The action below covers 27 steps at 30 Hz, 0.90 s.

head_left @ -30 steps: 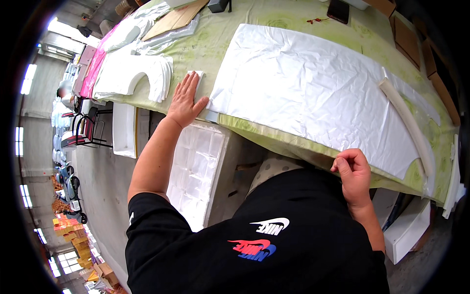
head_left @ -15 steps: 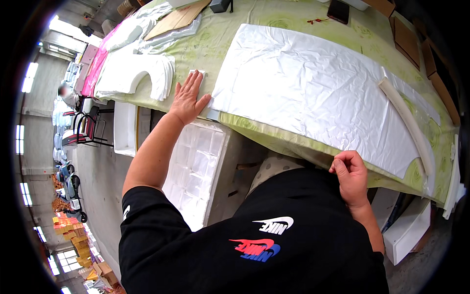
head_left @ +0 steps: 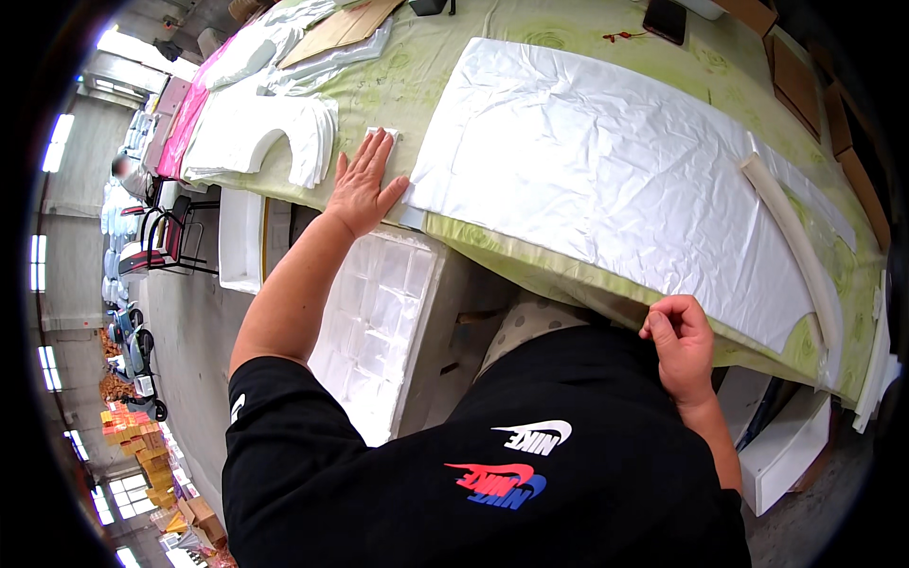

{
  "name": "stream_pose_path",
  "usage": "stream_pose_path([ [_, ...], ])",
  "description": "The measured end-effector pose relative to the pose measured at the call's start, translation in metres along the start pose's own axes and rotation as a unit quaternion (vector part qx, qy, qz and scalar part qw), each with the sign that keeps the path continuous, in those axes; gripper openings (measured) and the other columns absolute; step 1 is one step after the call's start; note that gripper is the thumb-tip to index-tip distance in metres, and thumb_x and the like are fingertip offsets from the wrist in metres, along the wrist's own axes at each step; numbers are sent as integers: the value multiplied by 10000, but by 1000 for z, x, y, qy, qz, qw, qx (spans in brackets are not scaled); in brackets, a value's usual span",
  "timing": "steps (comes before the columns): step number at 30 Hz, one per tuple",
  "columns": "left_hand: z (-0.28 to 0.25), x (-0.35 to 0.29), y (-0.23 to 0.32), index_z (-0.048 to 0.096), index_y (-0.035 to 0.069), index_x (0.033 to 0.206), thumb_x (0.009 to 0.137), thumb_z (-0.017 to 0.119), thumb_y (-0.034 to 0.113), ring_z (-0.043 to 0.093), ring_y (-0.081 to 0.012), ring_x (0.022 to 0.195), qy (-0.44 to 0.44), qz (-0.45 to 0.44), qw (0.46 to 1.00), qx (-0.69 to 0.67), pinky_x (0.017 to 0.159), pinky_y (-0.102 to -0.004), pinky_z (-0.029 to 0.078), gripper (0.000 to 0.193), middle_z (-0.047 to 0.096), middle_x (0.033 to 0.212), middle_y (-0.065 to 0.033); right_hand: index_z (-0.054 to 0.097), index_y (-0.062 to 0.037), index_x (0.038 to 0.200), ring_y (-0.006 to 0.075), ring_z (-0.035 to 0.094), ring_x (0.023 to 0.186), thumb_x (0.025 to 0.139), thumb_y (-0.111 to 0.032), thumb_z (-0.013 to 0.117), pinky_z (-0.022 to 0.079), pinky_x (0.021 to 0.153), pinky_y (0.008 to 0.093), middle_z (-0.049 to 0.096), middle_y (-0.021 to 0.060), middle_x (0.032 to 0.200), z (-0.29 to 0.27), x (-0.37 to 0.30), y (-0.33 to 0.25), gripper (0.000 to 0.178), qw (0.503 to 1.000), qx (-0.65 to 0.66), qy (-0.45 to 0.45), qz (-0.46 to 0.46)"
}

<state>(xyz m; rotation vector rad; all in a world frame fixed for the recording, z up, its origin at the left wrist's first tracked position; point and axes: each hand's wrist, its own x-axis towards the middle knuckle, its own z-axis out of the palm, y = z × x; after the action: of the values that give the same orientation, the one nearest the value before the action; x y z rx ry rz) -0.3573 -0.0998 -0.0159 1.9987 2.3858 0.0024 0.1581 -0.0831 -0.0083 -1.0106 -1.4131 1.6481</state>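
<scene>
My left hand [head_left: 361,192] lies flat near the table's front edge, thumb spread, the fingers over a small white flat piece [head_left: 391,138] that shows past their tips. My right hand [head_left: 681,343] is closed in a loose pinch at the front edge, beside the large white sheet [head_left: 587,161]; whatever it may hold is hidden. Creased and glossy, that sheet spreads over the green patterned tablecloth [head_left: 426,62] between my hands. Along its right end runs a long, curved cream strip [head_left: 793,227]. Left of my left hand is a stack of white U-shaped pieces [head_left: 305,133].
Cardboard [head_left: 336,28] and white bundles lie at the far left. A dark phone-like object [head_left: 665,19] sits at the back. Below the table stands a white-lined bin [head_left: 379,303], with a white open box [head_left: 241,239] farther left. A person [head_left: 135,180] is in the left background, near chairs [head_left: 163,237].
Both hands keep their places and poses. The view has shifted slightly; nothing has been picked up or let go.
</scene>
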Motion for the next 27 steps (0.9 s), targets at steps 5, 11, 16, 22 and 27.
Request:
stream_pose_path([
  [5,1,0,1,201,160,1672,1023,351,691,101,-236,1617,3,0,1000,10,1280,-525,59,852,168,1743,-74,606,-28,1059,81,581,783,1011,-38,646,493,735,233,620,8,884,0,0,0,64,1000,4,0,-3],
  [11,3,0,-4,232,131,1659,1007,477,634,131,-292,1608,31,22,999,-25,1285,-499,98,859,183,1737,-98,606,-30,1060,81,584,777,1010,-41,651,495,729,230,621,6,879,-1,0,1,68,1000,10,0,-1],
  [16,19,0,-26,240,50,1642,956,676,382,161,-408,1585,250,19,933,-259,1278,-459,146,879,207,1706,-221,606,-29,1053,81,586,779,1009,-44,655,498,730,230,623,6,880,-1,1,1,68,1000,26,1,6],
  [22,-7,13,-4,271,66,1639,991,557,560,159,-324,1602,154,36,985,-63,1284,-470,127,864,228,1719,-147,606,-30,1057,79,589,780,1008,-38,650,499,730,230,625,9,892,-4,3,1,66,1000,9,-12,2],
  [27,1,24,-5,256,72,1642,980,429,733,126,-303,1608,28,2,1000,-3,1288,-491,117,951,191,1728,-141,607,-33,1055,81,593,775,1007,-37,652,503,727,229,626,10,894,-4,1,3,66,1000,20,-4,-1],
])
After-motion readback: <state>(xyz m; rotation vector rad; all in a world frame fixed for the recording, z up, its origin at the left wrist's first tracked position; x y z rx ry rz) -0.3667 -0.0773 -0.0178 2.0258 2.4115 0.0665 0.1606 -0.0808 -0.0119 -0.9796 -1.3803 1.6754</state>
